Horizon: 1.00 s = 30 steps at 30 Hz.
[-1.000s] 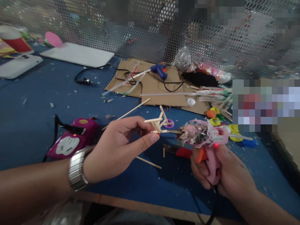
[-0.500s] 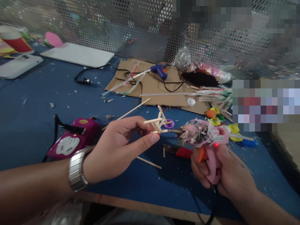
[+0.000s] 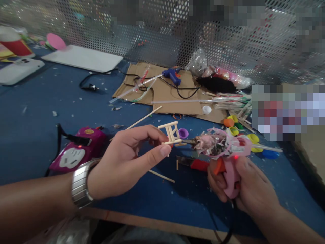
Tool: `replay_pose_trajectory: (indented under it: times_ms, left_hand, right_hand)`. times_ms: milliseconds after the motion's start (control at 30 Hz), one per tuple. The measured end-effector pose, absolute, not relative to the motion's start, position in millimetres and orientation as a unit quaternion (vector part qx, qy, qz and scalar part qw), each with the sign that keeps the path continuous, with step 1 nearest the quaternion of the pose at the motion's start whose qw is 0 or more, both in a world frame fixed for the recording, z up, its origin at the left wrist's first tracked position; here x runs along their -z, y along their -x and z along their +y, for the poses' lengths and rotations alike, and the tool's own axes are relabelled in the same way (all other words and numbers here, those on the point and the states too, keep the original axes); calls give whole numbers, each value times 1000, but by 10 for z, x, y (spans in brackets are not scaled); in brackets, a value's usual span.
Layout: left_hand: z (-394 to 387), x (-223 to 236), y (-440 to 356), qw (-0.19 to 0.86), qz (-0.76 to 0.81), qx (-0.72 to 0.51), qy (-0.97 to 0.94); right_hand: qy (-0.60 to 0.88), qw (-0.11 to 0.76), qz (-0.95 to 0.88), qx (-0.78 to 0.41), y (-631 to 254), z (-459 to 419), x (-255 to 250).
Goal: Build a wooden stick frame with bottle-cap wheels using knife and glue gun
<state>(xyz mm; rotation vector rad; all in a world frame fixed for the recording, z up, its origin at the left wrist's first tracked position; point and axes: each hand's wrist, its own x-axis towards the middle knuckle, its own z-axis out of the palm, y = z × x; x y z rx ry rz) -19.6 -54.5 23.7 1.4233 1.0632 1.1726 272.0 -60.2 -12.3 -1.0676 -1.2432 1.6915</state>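
Between the thumb and fingers of my left hand [image 3: 134, 159] is a small frame of wooden sticks [image 3: 172, 131]. My right hand [image 3: 243, 189] grips a pink hot glue gun [image 3: 231, 173] with an orange trigger and a lit red light. Its front is wrapped in tattered, dirty film. The metal nozzle meets the lower right end of the stick frame, and a glue stick [image 3: 271, 149] juts from the back. Beneath, on the table, lie a purple cap [image 3: 183, 133], a cutter with a red handle [image 3: 199, 165] and loose sticks [image 3: 162, 176].
A magenta power strip [image 3: 78, 149] is left of my left hand. Farther back, a blue glue gun [image 3: 172, 76] rests on cardboard [image 3: 177, 107]. Coloured caps [image 3: 254, 139] lie at right. A white board [image 3: 83, 58] and a phone [image 3: 20, 71] are at the far left, before a perforated metal screen [image 3: 157, 30].
The stick frame has turned in my left fingers, so its ladder-like side now faces me. The glue gun stays at its lower edge, almost unmoved.
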Motion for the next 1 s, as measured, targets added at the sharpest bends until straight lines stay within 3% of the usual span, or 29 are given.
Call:
replay_pose_trajectory:
  times_ms: [1000]
  left_hand:
    - [-562,-272,207,460,464,-490,-577]
  right_hand:
    - [423,391,-478,-664,-2663,-586,43]
